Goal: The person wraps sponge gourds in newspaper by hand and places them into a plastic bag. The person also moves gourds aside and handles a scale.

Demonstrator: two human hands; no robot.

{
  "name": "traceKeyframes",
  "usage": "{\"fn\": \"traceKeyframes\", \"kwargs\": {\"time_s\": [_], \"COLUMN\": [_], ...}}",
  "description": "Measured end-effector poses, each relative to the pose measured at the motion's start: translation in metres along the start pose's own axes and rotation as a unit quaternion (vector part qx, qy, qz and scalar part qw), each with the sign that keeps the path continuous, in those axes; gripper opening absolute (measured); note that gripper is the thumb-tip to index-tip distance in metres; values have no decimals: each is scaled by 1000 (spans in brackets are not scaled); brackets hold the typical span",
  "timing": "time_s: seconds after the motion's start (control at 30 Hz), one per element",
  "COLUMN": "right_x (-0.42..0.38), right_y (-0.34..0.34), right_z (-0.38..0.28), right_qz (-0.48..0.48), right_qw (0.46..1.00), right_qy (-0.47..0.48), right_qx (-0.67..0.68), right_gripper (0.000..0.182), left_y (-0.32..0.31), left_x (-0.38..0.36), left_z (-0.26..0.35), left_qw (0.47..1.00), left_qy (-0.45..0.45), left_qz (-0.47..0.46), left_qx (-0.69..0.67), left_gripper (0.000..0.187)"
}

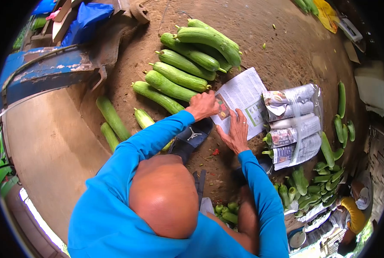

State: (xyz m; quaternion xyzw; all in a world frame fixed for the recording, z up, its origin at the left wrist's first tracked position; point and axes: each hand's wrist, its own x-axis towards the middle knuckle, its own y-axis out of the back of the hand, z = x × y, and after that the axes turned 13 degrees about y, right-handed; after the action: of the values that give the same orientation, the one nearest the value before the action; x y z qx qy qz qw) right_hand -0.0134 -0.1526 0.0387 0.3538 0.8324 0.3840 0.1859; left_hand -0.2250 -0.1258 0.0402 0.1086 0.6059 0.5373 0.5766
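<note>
A printed newspaper sheet (pixel 243 92) lies on the brown ground at the centre. My left hand (pixel 204 105) is closed at the sheet's left edge, fingers bent onto the paper beside the ends of the long green gourds (pixel 170 86). Lying on the lower left part of the sheet, my right hand (pixel 236 131) has its fingers apart and a ring on one finger. Right of the sheet is a bundle of newspaper-wrapped gourds (pixel 295 124) in clear plastic, with several green ends poking out at its left.
A blue metal frame (pixel 45 71) and a tan board (pixel 50 124) stand at the left. More green vegetables (pixel 321 187) are piled at the lower right. Beyond them is another person in a yellow top (pixel 354 215). Blue plastic (pixel 86 21) lies at the upper left.
</note>
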Motion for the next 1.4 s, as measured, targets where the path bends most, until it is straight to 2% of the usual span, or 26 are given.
{"fn": "traceKeyframes", "kwargs": {"time_s": [0.13,0.2,0.27,0.3,0.4,0.53,0.63,0.67,0.8,0.83,0.87,0.97,1.07,1.1,1.13,1.23,1.3,1.4], "right_x": [24,31,36,37,36,26,17,15,24,26,30,32,31,31,31,33,34,33], "right_y": [0,-4,-10,-14,-23,-25,-24,-26,-12,-13,-13,-8,-9,-9,-8,-3,5,11], "right_z": [-13,-23,-29,-28,-23,-15,-5,0,-15,-18,-18,-23,-14,-12,-11,-19,-26,-21], "right_qz": [26,60,68,80,67,54,50,51,12,26,45,-3,-20,-17,-23,-27,-33,-36], "right_qw": [997,989,991,992,993,991,985,986,986,985,986,981,986,985,985,987,985,987], "right_qy": [12,3,12,20,0,9,17,29,26,25,75,3,37,60,62,59,-26,-16], "right_qx": [68,138,115,95,97,124,166,157,164,167,143,194,161,161,160,146,167,156], "right_gripper": [71,61,57,54,55,53,46,43,32,28,25,21,22,24,24,25,26,28], "left_y": [5,7,9,11,14,1,3,5,10,11,7,-1,-10,-13,-16,-23,-16,2], "left_x": [-1,-3,-2,-3,-8,-5,-4,-6,-11,-11,-11,-15,-21,-22,-24,-21,-22,-32], "left_z": [3,2,2,3,0,-12,-16,-20,-36,-38,-40,-47,-45,-43,-40,-27,-21,-14], "left_qw": [996,994,967,967,878,845,800,825,852,881,892,895,889,901,912,921,934,934], "left_qy": [-57,-56,-49,-48,70,31,37,20,13,19,8,-26,-47,-56,-64,-53,-45,-80], "left_qz": [-26,-48,-142,-141,-263,-245,-330,-310,-272,-240,-221,-195,-195,-170,-143,-147,-137,-119], "left_qx": [-56,-83,-203,-208,-393,-475,-499,-472,-448,-406,-395,-400,-411,-395,-379,-356,-328,-327], "left_gripper": [38,40,44,44,45,42,38,38,43,45,46,45,42,41,40,38,39,40]}}
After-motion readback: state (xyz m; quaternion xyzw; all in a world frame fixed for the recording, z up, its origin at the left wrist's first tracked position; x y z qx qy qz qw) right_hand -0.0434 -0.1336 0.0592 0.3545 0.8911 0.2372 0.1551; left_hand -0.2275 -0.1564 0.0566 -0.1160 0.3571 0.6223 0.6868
